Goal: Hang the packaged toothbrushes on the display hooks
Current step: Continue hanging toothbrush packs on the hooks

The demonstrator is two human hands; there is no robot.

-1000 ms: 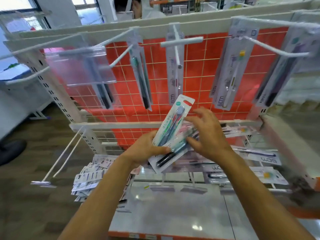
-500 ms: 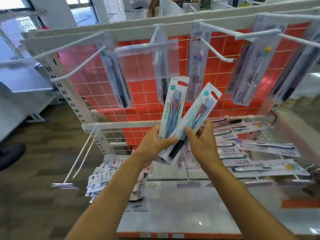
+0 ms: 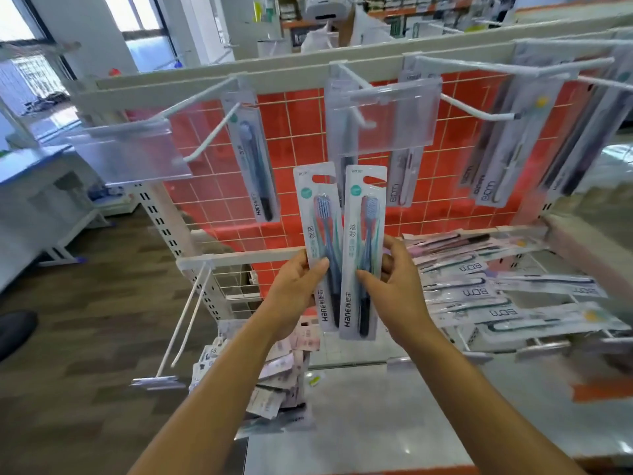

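Two upright toothbrush packs stand side by side in front of the red grid panel. My left hand (image 3: 297, 286) grips the left pack (image 3: 318, 234) at its lower half. My right hand (image 3: 394, 286) pinches the right pack (image 3: 364, 241), which overlaps the left one slightly. Both packs have hang slots at the top. Above them a white display hook (image 3: 356, 97) with a clear label holder (image 3: 387, 118) juts from the top rail. Another hook (image 3: 212, 135) at the left carries one hanging pack (image 3: 253, 159).
More packs (image 3: 493, 159) hang on hooks at the right. Several loose packs (image 3: 479, 289) lie on the lower hooks to the right, and a heap of packs (image 3: 274, 371) sits below my left arm. An empty lower hook (image 3: 185, 323) sticks out at the left.
Both packs have been raised and straightened from a fanned, tilted hold to upright and parallel. My view has shifted so the hooks sit further right and higher.
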